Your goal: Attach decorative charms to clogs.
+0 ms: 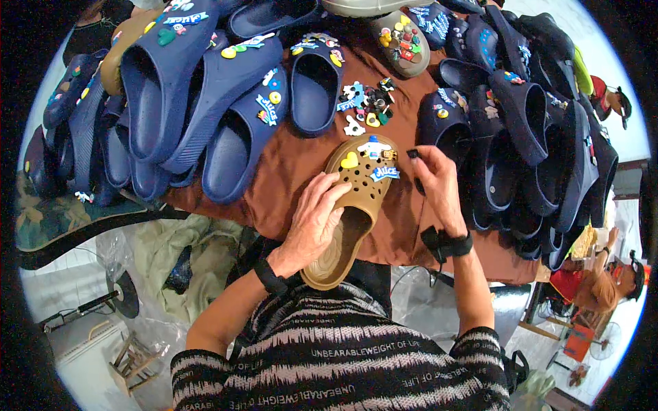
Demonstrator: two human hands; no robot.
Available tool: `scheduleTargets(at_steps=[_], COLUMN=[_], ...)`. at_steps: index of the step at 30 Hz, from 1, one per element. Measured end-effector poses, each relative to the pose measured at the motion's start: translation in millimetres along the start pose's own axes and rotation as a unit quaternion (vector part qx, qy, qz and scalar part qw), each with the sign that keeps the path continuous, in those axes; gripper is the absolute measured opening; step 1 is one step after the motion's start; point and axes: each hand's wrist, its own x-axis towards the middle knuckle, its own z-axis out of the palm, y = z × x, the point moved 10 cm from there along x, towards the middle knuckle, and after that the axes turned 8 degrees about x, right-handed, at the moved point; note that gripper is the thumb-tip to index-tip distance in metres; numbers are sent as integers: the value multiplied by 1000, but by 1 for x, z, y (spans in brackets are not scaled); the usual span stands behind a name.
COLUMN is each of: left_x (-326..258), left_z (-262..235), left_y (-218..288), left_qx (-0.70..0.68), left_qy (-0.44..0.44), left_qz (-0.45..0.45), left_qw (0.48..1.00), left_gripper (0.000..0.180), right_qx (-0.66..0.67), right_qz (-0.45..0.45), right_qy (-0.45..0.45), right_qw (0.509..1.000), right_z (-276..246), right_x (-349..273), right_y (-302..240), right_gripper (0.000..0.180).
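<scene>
Fingers [334, 186] on brown clog [356, 205]

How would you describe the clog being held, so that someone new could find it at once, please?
Start at the brown cloth covering the table, crowded with navy clogs. At its near edge, the left hand steadies a clog beside the right hand. It is the only tan-brown one here, with a yellow heart charm on its perforated toe.

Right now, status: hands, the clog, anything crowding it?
Left hand steadies brown clog on the brown cloth. Right hand pinches small dark charm beside its toe. Loose charms and navy clogs crowd close around.
</scene>
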Motion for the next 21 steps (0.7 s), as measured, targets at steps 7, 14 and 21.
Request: scheduleTargets(at_steps=[7, 14, 21], left_x=[1, 1, 3], left_z=[1, 2, 0], left_y=[3, 1, 3], left_qx=[6, 16, 12], left_qy=[-10, -10, -15], left_qz=[7, 9, 6], left_qw=[1000, 1000, 1000], left_gripper=[47, 48, 48], right_qx=[-192, -243, -196], right_qz=[-156, -223, -168], right_qy=[17, -9, -113], right_qw=[969, 944, 959], right_z=[19, 47, 56], right_x=[-54, -57, -33], right_y=[-29, -40, -35], right_gripper=[20, 25, 25])
